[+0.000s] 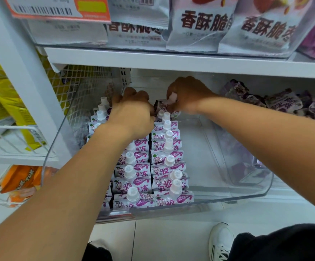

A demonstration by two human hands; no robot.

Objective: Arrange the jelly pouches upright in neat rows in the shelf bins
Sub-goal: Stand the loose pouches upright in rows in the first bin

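White metal shop shelving (171,60) with a white upright post (17,76) and mesh side panel (73,87), wire rack (11,140) at left, pale tiled floor (162,240) below, silver snack bags (200,25) on upper shelf, even indoor light.

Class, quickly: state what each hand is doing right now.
Left hand: fingers curled over the pouches at the back of the rows.
Right hand: holding a jelly pouch by its cap.

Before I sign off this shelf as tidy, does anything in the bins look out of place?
Yes. In the right bin, purple pouches lie in a loose, jumbled heap instead of upright rows. In the clear front bin, the rows of jelly pouches fill only its left part.
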